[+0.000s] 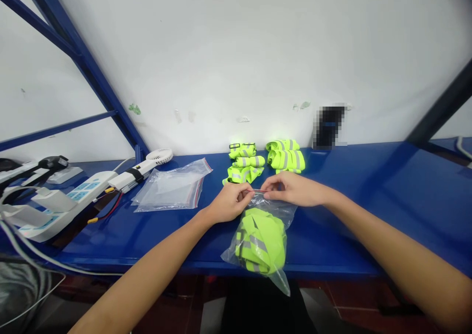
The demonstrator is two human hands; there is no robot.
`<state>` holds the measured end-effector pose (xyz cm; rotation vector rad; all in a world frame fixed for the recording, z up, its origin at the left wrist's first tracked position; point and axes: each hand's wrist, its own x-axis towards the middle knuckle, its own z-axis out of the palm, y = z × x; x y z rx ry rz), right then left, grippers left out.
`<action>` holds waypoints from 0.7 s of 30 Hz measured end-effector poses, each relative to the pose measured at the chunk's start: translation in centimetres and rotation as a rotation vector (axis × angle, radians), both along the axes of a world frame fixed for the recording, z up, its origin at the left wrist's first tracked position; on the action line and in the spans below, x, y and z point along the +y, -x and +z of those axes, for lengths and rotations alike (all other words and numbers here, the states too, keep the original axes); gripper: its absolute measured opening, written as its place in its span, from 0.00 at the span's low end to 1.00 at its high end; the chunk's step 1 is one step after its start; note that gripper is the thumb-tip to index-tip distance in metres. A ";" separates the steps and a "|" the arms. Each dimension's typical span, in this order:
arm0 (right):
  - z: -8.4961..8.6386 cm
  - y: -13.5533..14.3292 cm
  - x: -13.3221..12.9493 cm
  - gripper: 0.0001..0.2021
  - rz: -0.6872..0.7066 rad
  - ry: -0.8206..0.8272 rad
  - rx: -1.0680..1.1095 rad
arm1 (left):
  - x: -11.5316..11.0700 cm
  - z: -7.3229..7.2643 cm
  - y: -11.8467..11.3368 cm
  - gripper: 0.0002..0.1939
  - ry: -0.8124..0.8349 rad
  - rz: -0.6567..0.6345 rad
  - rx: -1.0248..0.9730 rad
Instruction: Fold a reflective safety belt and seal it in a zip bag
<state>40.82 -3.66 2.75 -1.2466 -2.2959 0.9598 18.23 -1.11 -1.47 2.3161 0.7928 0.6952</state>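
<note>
A clear zip bag [289,218] lies at the near edge of the blue table, its lower corner hanging past the edge. Inside it is a folded fluorescent yellow-green vest [267,236] with grey reflective strips. My left hand [232,201] pinches the bag's red-lined zip edge at its left part. Along the same edge, my right hand [285,189] grips it between thumb and fingers, a short way to the right. Just beyond my hands lie several rolled yellow-green vests, in a left group [245,162] and a right group [285,157].
Flat clear zip bags [169,189] lie left of my hands. Farther left are a white handheld fan [158,156], a power strip [79,194] with plugs, and cables. A pixelated dark object [329,127] leans on the wall behind the blue table [346,177]. Blue frame posts [92,78] flank it.
</note>
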 end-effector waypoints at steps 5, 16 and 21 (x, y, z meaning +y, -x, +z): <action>-0.6 0.8 -0.3 0.13 -0.037 -0.081 0.034 | -0.2 0.2 -0.1 0.16 -0.012 -0.008 0.025; -1.4 0.9 0.4 0.12 -0.136 0.082 0.174 | 0.4 0.5 0.6 0.12 0.015 0.020 0.029; -1.8 0.6 0.8 0.13 -0.176 0.188 0.264 | 0.7 0.2 0.8 0.14 0.049 0.008 0.024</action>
